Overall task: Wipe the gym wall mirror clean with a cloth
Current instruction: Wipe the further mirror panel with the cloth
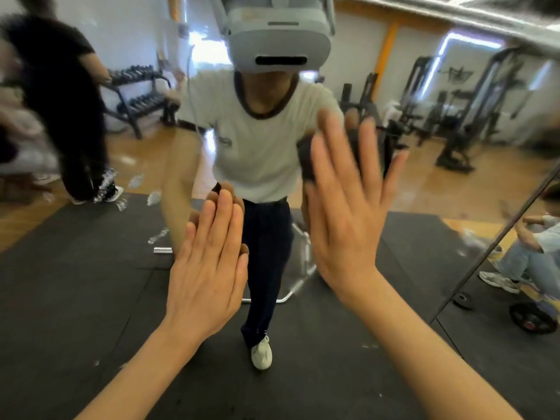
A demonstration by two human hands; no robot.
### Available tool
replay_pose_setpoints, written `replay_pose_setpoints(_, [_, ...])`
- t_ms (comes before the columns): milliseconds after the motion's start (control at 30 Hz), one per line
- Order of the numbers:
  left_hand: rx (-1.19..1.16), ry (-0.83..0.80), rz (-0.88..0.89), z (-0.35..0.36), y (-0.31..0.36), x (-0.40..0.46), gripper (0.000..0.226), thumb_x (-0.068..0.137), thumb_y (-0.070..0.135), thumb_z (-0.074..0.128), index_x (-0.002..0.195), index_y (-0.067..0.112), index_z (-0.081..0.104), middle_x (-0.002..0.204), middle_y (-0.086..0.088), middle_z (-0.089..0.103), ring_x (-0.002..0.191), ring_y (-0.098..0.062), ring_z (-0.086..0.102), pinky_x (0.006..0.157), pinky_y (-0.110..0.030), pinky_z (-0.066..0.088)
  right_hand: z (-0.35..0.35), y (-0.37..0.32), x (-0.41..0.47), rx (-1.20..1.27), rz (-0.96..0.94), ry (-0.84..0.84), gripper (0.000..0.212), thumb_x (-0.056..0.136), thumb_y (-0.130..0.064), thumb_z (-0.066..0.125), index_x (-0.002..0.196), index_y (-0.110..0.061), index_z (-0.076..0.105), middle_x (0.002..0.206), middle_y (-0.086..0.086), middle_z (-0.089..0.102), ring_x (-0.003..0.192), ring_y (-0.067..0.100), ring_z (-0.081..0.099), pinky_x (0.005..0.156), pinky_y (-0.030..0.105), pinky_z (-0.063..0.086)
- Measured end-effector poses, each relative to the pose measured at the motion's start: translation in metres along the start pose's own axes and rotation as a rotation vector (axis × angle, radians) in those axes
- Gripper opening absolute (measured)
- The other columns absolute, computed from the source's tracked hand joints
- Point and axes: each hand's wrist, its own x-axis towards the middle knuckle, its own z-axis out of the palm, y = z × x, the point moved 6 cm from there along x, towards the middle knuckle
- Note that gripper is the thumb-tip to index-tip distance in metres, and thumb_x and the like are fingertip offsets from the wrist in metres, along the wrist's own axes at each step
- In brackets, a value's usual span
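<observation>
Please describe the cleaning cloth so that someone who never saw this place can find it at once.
Look at the wall mirror, then at the right hand spread flat on it. The cloth is the dark patch showing past its fingers, the only dark fabric pinned under a palm.

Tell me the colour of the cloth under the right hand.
Dark, black or charcoal; the cloth shows beside the right hand in the head view.

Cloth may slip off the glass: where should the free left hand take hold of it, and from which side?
Probably the edge of the dark cloth poking out beside the index finger of the right hand, approached from the left. It lies flat on the mirror under spread fingers, so only that edge can be pinched.
</observation>
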Motion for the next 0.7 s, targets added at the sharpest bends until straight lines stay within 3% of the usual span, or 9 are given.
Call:
replay_pose_setpoints(100, [-0.007,0.007,-0.006,0.0,-0.001,0.001,0.074,0.101,0.022,0.035,0.16,0.012,-0.01,0.167,0.001,-0.02,0.155,-0.016,-0.013,0.125,-0.032,-0.008,0.01,-0.016,0.006,0.012,0.063,0.069,0.054,0.096,-0.002,0.063,0.145,-0.01,0.042,0.152,0.012,0.047,0.148,0.03,0.029,0.119,0.056,0.012])
replay_pose_setpoints(233, [-0.107,-0.009,0.026,-0.004,-0.002,-0.003,0.063,0.108,0.029,0.024,0.16,0.012,-0.009,0.168,0.001,-0.019,0.155,-0.016,-0.011,0.126,-0.033,-0.005,0.011,-0.041,-0.112,-0.099,-0.269,-0.274,0.055,0.108,-0.015,0.04,0.159,-0.019,0.02,0.169,-0.001,0.007,0.155,0.018,0.006,0.124,0.047,0.006])
replay_pose_setpoints(300, [-0.109,-0.026,0.029,-0.012,-0.01,-0.011,0.061,0.109,0.031,0.02,0.16,0.013,-0.009,0.168,0.001,-0.019,0.155,-0.017,-0.011,0.126,-0.034,-0.005,0.006,-0.039,-0.13,-0.146,-0.382,-0.371,0.056,0.109,-0.012,0.032,0.161,-0.018,0.012,0.169,-0.003,-0.001,0.156,0.019,0.001,0.125,0.045,0.003])
replay_pose_setpoints(367, [-0.082,-0.028,-0.002,-0.022,-0.027,-0.021,0.061,0.109,0.032,0.02,0.16,0.013,-0.008,0.168,0.001,-0.018,0.155,-0.017,-0.011,0.126,-0.035,-0.006,0.005,-0.038,-0.099,-0.124,-0.387,-0.317,0.057,0.107,-0.009,0.035,0.16,-0.018,0.016,0.169,-0.002,0.004,0.155,0.019,0.003,0.123,0.046,0.01])
replay_pose_setpoints(467, [-0.03,-0.001,-0.079,-0.039,-0.055,-0.029,0.064,0.109,0.032,0.024,0.16,0.013,-0.009,0.168,0.001,-0.019,0.155,-0.018,-0.012,0.126,-0.035,-0.008,0.01,-0.028,-0.002,-0.01,-0.052,-0.054,0.059,0.096,0.002,0.06,0.15,-0.012,0.039,0.158,0.01,0.038,0.152,0.027,0.02,0.122,0.051,0.006])
replay_pose_setpoints(533, [-0.006,0.023,-0.122,-0.048,-0.068,-0.028,0.073,0.103,0.026,0.035,0.16,0.013,-0.01,0.167,0.003,-0.02,0.155,-0.017,-0.013,0.126,-0.035,-0.008,0.016,-0.031,0.028,0.049,0.098,0.072,0.056,0.09,0.008,0.067,0.142,-0.006,0.05,0.147,0.015,0.051,0.145,0.034,0.031,0.119,0.056,0.008])
replay_pose_setpoints(600, [0.008,0.02,-0.153,-0.051,-0.078,-0.029,0.079,0.098,0.022,0.038,0.16,0.013,-0.01,0.167,0.003,-0.021,0.155,-0.017,-0.014,0.126,-0.035,-0.009,0.02,-0.049,0.006,0.051,0.054,0.045,0.05,0.097,0.002,0.06,0.144,-0.01,0.047,0.151,0.008,0.047,0.151,0.026,0.024,0.12,0.054,0.007])
replay_pose_setpoints(700, [0.044,-0.018,-0.158,-0.046,-0.085,-0.035,0.078,0.099,0.025,0.038,0.16,0.011,-0.009,0.167,0.0,-0.02,0.155,-0.02,-0.013,0.126,-0.036,-0.008,0.025,-0.072,-0.094,-0.083,-0.25,-0.247,0.047,0.107,-0.009,0.038,0.153,-0.018,0.035,0.162,0.0,0.028,0.155,0.019,0.007,0.126,0.045,0.002])
